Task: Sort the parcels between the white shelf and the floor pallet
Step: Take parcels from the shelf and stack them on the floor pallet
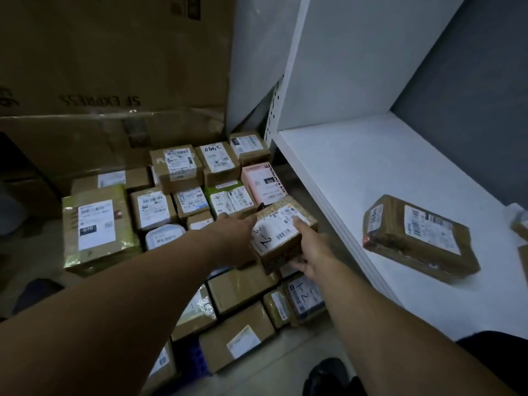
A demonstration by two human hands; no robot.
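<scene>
A small brown parcel marked "3-2" (281,228) is held above the pile of parcels on the floor pallet (191,357). My right hand (310,250) grips its near right corner, thumb on the label. My left hand (237,238) presses against its left side, fingers stretched forward. The white shelf (371,172) stands to the right, its board just right of the held parcel. On that board lies a taped brown parcel (418,237) with a white label.
Many labelled cardboard parcels cover the pallet, among them a pink box (263,182) and a large green-taped box (95,227). Big cartons (114,67) wall off the back. More parcel edges (521,224) show at the shelf's far right. My dark shoes (328,375) stand on the floor.
</scene>
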